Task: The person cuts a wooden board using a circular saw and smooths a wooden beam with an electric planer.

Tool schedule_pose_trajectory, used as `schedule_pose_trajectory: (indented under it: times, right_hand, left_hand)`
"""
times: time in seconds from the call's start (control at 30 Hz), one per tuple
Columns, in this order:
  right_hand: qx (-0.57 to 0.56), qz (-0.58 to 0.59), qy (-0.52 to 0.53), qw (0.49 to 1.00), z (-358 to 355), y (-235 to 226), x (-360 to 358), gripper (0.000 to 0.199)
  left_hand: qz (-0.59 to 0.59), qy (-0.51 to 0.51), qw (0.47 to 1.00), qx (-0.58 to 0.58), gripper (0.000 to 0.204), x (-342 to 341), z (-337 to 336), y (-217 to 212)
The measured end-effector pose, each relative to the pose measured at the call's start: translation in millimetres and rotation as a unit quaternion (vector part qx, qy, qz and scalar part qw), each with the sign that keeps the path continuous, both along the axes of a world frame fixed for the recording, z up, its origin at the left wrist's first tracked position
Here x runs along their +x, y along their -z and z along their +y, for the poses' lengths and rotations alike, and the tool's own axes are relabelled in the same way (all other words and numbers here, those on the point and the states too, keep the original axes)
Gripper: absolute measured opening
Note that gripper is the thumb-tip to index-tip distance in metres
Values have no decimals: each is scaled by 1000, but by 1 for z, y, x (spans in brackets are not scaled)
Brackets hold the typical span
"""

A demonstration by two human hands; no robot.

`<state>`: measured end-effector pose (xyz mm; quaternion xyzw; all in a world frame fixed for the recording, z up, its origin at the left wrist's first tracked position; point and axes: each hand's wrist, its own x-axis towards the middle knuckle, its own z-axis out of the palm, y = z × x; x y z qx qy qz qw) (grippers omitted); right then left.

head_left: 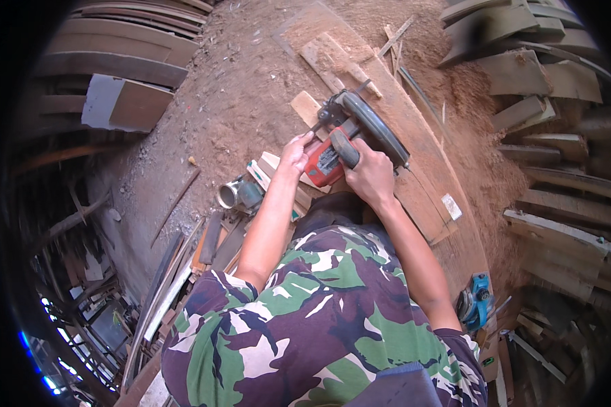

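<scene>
A circular saw with a red motor housing and a dark blade guard rests over a wide brown wooden board. My right hand is closed round its black rear handle. At the saw's left side, my left hand grips near a dark rod by the front of the motor; its fingertips are partly hidden. The blade is hidden by the guard. A narrower wood piece lies on the board ahead of the saw, and a pale wood block is just left of it.
A blue electric planer sits at the lower right. Left of my left forearm lies a tool with a round metal opening, beside wood offcuts. Stacked planks stand left, more timber right. Sawdust covers the ground.
</scene>
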<state>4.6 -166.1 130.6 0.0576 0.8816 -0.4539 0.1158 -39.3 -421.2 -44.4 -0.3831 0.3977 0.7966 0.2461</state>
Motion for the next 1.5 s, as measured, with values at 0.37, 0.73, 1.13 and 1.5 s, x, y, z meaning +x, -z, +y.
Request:
schedule_pose_trajectory:
  times: [0.37,0.73,1.13,1.5]
  right_hand:
    - [2,-14,-10,1000,-9,-8,-20,31]
    - [-84,143,71,984,26,-62,23,27]
    - [80,135,522,838,109,-182,318,28]
    - [51,135,892,428,-16,-153,662,34]
  left_hand:
    - [16,20,999,-21,15,-16,-11,-8]
    - [147,-16,987,-59,39,-38,3,-138]
    - [575,697,214,-370,39,-38,248,-99]
    - [590,487,20,-644,66,-88,311,-133]
